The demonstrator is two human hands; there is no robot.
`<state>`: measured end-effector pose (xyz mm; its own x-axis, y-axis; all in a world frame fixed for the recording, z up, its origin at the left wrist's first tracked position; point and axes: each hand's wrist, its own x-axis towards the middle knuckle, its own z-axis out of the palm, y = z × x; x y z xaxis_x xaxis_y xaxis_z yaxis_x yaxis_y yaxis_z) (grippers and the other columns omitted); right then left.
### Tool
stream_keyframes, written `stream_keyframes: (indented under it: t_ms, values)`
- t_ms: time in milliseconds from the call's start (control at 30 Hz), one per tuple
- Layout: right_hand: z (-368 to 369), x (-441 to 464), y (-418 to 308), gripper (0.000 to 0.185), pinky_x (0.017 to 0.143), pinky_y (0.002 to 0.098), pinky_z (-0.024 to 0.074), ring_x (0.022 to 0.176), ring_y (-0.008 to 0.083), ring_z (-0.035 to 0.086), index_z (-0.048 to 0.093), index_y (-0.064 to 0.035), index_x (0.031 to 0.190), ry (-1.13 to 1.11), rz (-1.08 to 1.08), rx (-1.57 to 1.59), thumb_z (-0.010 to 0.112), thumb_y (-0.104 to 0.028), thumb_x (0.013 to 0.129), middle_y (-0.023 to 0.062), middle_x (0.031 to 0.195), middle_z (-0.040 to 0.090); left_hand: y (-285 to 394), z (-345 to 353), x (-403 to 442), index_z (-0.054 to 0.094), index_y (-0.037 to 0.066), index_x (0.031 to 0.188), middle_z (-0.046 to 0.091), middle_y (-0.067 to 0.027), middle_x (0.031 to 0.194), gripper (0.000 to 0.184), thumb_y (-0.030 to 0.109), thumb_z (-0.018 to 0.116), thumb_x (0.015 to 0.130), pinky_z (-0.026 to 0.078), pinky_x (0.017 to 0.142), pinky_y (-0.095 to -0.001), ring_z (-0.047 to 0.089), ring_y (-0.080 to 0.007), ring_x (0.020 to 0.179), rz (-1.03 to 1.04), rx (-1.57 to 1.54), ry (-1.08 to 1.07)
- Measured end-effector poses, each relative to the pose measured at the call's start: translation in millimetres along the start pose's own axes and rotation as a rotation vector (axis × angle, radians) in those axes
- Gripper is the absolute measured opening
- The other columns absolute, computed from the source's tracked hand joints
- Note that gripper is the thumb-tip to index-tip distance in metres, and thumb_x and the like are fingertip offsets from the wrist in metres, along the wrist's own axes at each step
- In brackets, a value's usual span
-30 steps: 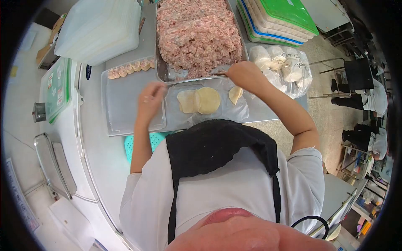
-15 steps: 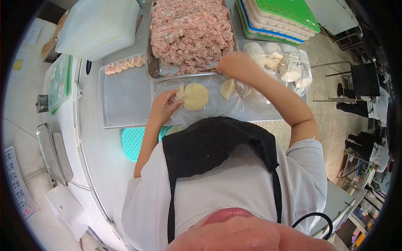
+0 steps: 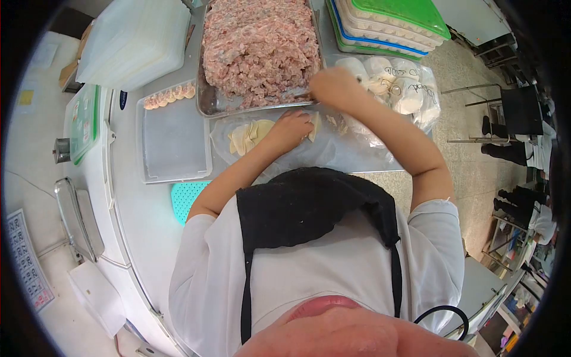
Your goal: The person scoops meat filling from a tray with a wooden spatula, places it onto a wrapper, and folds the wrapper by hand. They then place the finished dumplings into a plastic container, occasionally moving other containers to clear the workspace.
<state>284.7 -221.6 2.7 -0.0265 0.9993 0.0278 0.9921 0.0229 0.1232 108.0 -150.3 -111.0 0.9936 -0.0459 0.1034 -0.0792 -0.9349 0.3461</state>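
Observation:
My left hand (image 3: 290,132) reaches across the plastic-covered work surface, its fingers bent and closed at the edge of a pale dumpling wrapper (image 3: 315,127). Just left of that hand lies a loose pile of round yellowish wrappers (image 3: 247,137), partly under my wrist. In my closed right hand (image 3: 338,89) is a thin filling stick (image 3: 305,96), mostly hidden by the fist; its tip lies at the near right corner of a metal tray (image 3: 208,109). Minced meat filling (image 3: 259,53) is heaped in the tray.
A clear plastic tray (image 3: 175,143) at left holds a row of filled dumplings (image 3: 171,96) along its far edge. Stacked clear containers (image 3: 134,41) stand behind it. Bagged white rounds (image 3: 407,98) and green-lidded dumpling boxes (image 3: 392,27) are at right. A turquoise perforated basket (image 3: 189,199) is nearer me.
My left hand has moved right, from the left side of the wrapper pile to the separate wrapper. My right hand stays by the tray corner with the stick. The view has shifted slightly.

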Motion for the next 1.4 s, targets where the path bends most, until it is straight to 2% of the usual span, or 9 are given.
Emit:
stream_keyframes:
  t_ms: [167, 267, 333, 400, 533, 700, 933, 1133, 1400]
  values:
    - [10, -12, -11, 0.017, 0.055, 0.0437, 0.0513, 0.064, 0.0310, 0.066, 0.068, -0.0052, 0.069, 0.145, -0.098, 0.196, 0.059, -0.018, 0.076, 0.0143, 0.069, 0.066, 17, -38, -9, 0.063, 0.006, 0.087, 0.060, -0.0085, 0.093, 0.014, 0.019, 0.065, 0.082, 0.046, 0.081, -0.0397, 0.057, -0.0284, 0.093, -0.049, -0.257, 0.135]
    - [-7, 7, -2, 0.027, 0.058, 0.0423, 0.0515, 0.069, 0.0306, 0.066, 0.067, -0.0070, 0.074, -0.097, 0.048, 0.241, 0.056, -0.028, 0.086, 0.0127, 0.072, 0.066, 19, -71, -21, 0.062, 0.005, 0.086, 0.061, -0.0066, 0.091, 0.019, 0.023, 0.064, 0.084, 0.047, 0.077, -0.0365, 0.059, -0.0239, 0.088, -0.207, -0.479, 0.153]
    - [-8, 25, -7, 0.026, 0.059, 0.0421, 0.0515, 0.069, 0.0314, 0.066, 0.067, -0.0094, 0.072, 0.124, 0.007, 0.232, 0.056, -0.027, 0.086, 0.0126, 0.072, 0.066, 16, -88, -36, 0.062, 0.004, 0.086, 0.062, -0.0049, 0.092, 0.022, 0.025, 0.064, 0.086, 0.047, 0.075, -0.0348, 0.060, -0.0208, 0.087, -0.341, -0.611, 0.132]
    - [14, 47, -18, 0.021, 0.060, 0.0416, 0.0522, 0.069, 0.0313, 0.067, 0.068, -0.0079, 0.071, 0.121, -0.016, 0.184, 0.057, -0.023, 0.082, 0.0139, 0.072, 0.066, 7, -104, -57, 0.062, 0.004, 0.084, 0.062, -0.0045, 0.089, 0.015, 0.018, 0.061, 0.089, 0.047, 0.074, -0.0312, 0.059, -0.0169, 0.084, -0.577, -0.960, 0.271]
    - [26, 34, -50, 0.016, 0.061, 0.0412, 0.0532, 0.069, 0.0310, 0.067, 0.069, -0.0065, 0.070, 0.118, -0.139, 0.216, 0.059, -0.018, 0.076, 0.0146, 0.072, 0.067, -5, -122, -99, 0.058, 0.003, 0.100, 0.063, -0.0070, 0.097, 0.017, 0.019, 0.059, 0.092, 0.052, 0.080, -0.0331, 0.061, -0.0181, 0.096, -0.552, -1.734, 0.752]
    - [-28, 46, -21, 0.022, 0.060, 0.0426, 0.0531, 0.071, 0.0311, 0.068, 0.070, -0.0061, 0.072, -0.138, 0.003, 0.105, 0.058, -0.023, 0.082, 0.0151, 0.071, 0.067, -26, -137, -168, 0.054, 0.001, 0.119, 0.063, -0.0109, 0.100, 0.035, 0.024, 0.060, 0.092, 0.055, 0.079, -0.0350, 0.064, -0.0224, 0.091, -0.722, -1.529, 0.877]
    - [20, 52, -59, 0.030, 0.063, 0.0453, 0.0526, 0.071, 0.0320, 0.067, 0.070, -0.0060, 0.077, -0.139, -0.082, 0.140, 0.056, -0.030, 0.086, 0.0160, 0.073, 0.067, -49, -144, -175, 0.059, -0.003, 0.113, 0.064, -0.0141, 0.109, 0.027, 0.016, 0.056, 0.094, 0.054, 0.086, -0.0347, 0.064, -0.0226, 0.100, -0.693, -1.526, 0.939]
    - [22, 27, -45, 0.038, 0.066, 0.0455, 0.0498, 0.072, 0.0372, 0.064, 0.069, -0.0034, 0.088, -0.134, 0.099, 0.675, 0.049, -0.036, 0.095, 0.0197, 0.073, 0.065, -83, -112, -154, 0.051, -0.004, 0.122, 0.059, -0.0160, 0.120, 0.033, 0.014, 0.052, 0.095, 0.048, 0.096, -0.0403, 0.060, -0.0271, 0.109, -0.772, -1.547, 1.208]
    - [2, 38, -74, 0.037, 0.077, 0.0347, 0.0486, 0.083, 0.0217, 0.066, 0.067, -0.0021, 0.108, 0.105, 0.461, 1.311, 0.055, -0.035, 0.094, 0.0195, 0.089, 0.067, -55, -138, -49, 0.046, -0.001, 0.129, 0.054, -0.0156, 0.126, 0.045, 0.032, 0.041, 0.100, 0.039, 0.104, -0.0434, 0.050, -0.0290, 0.120, -0.446, -2.148, 1.062]
